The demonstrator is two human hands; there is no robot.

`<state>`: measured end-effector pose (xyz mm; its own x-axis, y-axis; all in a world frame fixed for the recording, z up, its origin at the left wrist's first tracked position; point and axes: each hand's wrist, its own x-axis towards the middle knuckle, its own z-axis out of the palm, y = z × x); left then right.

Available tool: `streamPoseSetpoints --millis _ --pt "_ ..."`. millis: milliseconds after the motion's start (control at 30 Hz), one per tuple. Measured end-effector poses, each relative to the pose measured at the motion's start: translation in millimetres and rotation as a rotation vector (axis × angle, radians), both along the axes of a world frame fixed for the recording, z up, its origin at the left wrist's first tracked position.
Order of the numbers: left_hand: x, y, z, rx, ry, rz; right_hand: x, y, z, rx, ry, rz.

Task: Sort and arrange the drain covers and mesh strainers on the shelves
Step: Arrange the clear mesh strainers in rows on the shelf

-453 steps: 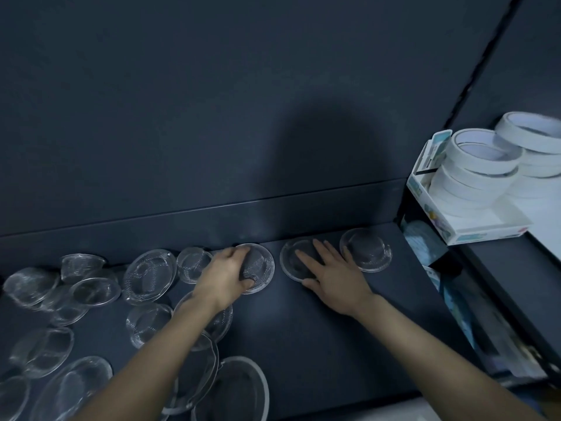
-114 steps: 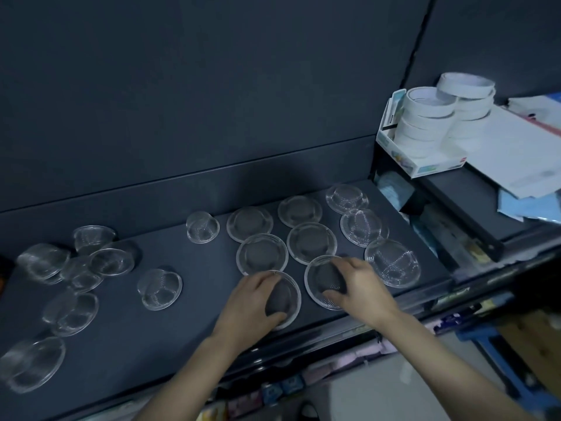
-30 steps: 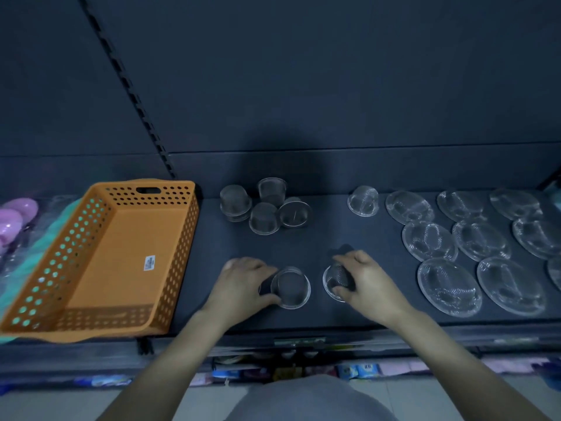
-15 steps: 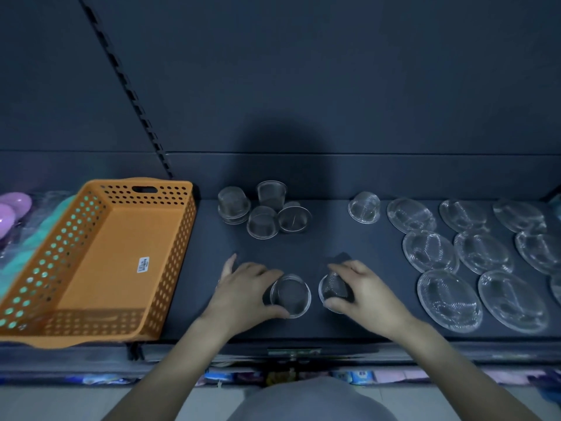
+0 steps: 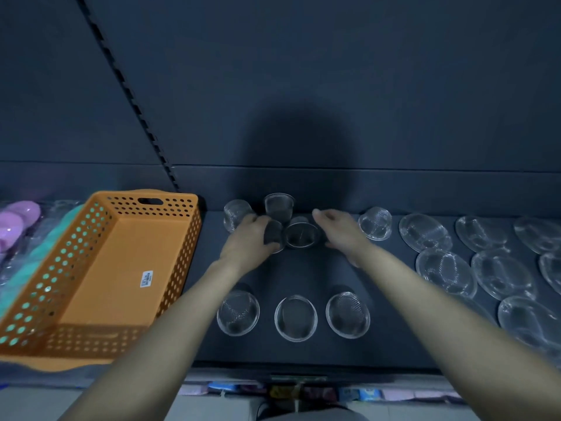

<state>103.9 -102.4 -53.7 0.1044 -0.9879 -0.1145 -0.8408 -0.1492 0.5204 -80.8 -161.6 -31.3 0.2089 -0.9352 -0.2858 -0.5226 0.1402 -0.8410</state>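
Three mesh strainers (image 5: 296, 318) stand in a row at the front of the shelf (image 5: 303, 275), each apart from the next. Behind them, the left hand (image 5: 247, 246) has its fingers (image 5: 256, 221) curled round a dark strainer (image 5: 273, 233). The right hand (image 5: 341, 232) is released, fingers straight, just beside an upright strainer (image 5: 300, 235); contact cannot be confirmed. Two rear strainers (image 5: 278, 205) stand by the back panel. Flat drain covers (image 5: 444, 271) lie grouped on the right. An orange basket (image 5: 121, 268) sits on the left.
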Motion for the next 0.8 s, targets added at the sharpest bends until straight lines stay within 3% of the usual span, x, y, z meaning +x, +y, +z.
streamPoseSetpoints --millis 100,300,433,633,800 --pt "-1 -7 -6 0.004 -0.057 -0.014 10 -6 -9 0.104 0.044 0.046" --pt "5 -5 -13 -0.033 -0.106 -0.001 4 -8 -22 0.289 -0.156 0.116" --pt "5 5 -11 -0.025 -0.052 0.037 -3 3 -31 0.13 -0.085 0.253" --pt "17 30 -11 0.014 -0.037 0.053 -16 13 -40 -0.175 0.249 0.475" --pt "23 46 -12 0.074 -0.009 0.054 -14 18 -41 -0.287 0.329 0.586"
